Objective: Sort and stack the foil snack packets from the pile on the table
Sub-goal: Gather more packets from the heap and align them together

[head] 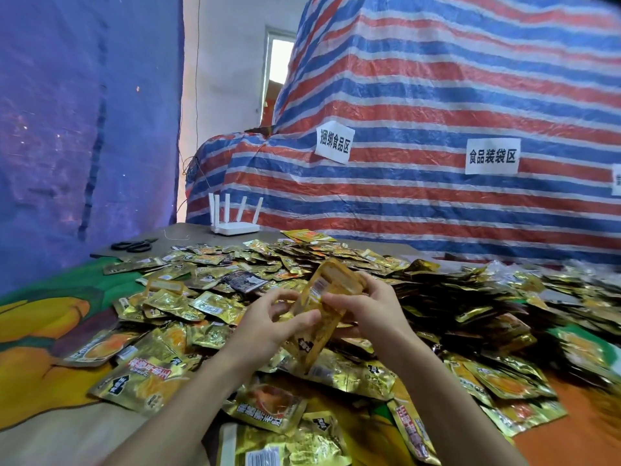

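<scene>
A big pile of gold foil snack packets [302,264] covers the table from the middle to the right edge. Above the pile I hold a small stack of gold packets [322,304], tilted and standing on edge. My left hand [272,317] grips the stack's lower left side with thumb and curled fingers. My right hand [366,307] holds its right side, fingers wrapped around the upper edge. Loose packets [141,381] lie flat near the front left, and one dark packet [247,280] sits among the gold ones.
A white router [235,227] with several antennas stands at the table's far edge, black scissors [132,245] to its left. A striped tarp [437,129] with paper labels rises behind. The colourful tablecloth [40,331] shows at the left.
</scene>
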Tool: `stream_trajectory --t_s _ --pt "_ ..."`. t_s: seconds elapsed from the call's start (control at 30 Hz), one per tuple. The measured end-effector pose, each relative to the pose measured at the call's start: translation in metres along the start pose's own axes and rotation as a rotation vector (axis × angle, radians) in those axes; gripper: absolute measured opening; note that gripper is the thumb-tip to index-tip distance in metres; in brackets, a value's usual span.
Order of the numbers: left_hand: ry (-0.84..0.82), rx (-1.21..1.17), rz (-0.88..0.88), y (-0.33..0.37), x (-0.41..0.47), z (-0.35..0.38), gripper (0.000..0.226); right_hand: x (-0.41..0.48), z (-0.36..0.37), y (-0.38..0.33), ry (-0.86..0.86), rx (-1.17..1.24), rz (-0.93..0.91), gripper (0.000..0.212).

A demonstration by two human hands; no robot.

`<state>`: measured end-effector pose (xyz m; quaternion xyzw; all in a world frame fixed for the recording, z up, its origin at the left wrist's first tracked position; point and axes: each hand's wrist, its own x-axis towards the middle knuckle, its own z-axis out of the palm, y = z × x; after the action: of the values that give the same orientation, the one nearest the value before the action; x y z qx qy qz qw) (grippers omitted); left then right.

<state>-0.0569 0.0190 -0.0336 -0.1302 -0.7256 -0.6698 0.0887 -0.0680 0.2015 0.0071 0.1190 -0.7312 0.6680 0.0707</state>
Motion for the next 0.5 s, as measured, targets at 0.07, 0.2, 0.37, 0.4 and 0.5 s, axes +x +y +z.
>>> stream_trajectory --t_s 0.07,0.2,0.37,0.4,0.5 --pt "0.095 0.034 0.043 -0.001 0.001 0.004 0.047 0.006 -0.009 -0.009 0.083 -0.105 -0.119 0.026" --pt "0.25 0.212 0.108 -0.005 0.001 0.002 0.011 0.034 -0.038 -0.032 0.19 -0.361 -0.369 0.022" --pt "0.199 0.362 0.181 -0.009 -0.003 0.011 0.005 0.072 -0.069 -0.038 0.257 -0.969 -0.437 0.035" --pt "0.17 0.377 0.191 -0.009 -0.004 0.012 0.006 0.075 -0.073 -0.035 0.227 -1.074 -0.414 0.042" --pt "0.08 0.435 0.193 -0.009 -0.007 0.016 0.005 0.076 -0.076 -0.026 0.128 -1.34 -0.239 0.042"
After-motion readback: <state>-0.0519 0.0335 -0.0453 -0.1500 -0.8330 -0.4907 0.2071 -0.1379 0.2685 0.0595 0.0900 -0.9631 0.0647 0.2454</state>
